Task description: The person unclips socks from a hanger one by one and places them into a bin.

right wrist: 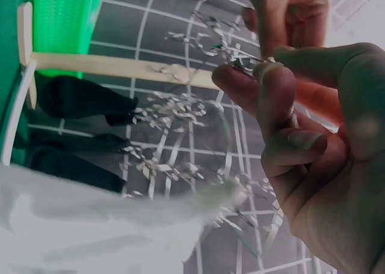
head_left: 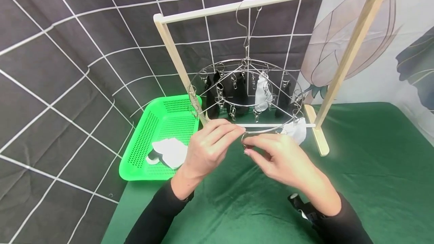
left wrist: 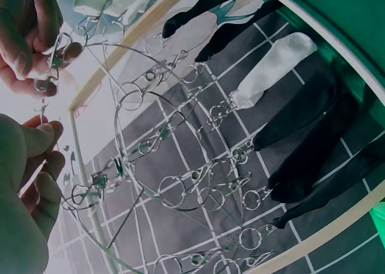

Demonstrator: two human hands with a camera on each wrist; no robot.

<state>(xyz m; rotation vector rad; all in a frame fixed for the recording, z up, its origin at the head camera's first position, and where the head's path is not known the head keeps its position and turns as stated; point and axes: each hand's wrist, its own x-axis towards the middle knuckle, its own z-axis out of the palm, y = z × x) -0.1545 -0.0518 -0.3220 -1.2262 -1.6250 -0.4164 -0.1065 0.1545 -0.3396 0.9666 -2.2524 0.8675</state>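
Note:
A round metal clip hanger (head_left: 271, 128) hangs by its hook from a wooden rack. At its near rim, my right hand (head_left: 283, 157) pinches a metal clip (left wrist: 55, 57) between thumb and fingers. My left hand (head_left: 211, 142) pinches the hanger's wire just left of that clip, its fingertips partly hiding the wire. Black socks (head_left: 240, 95) and a white sock (head_left: 262, 93) hang from clips on the far side. Another white sock (head_left: 295, 130) hangs at the near right, beside my right hand; it looms large and blurred in the right wrist view.
A green basket (head_left: 135, 161) stands left of the rack, with white socks (head_left: 171, 151) with a dark part in it. The wooden rack (head_left: 352, 44) spans above the hanger, its foot (head_left: 317, 131) on the green cloth (head_left: 369, 183). A dark gridded curtain (head_left: 61, 131) hangs behind.

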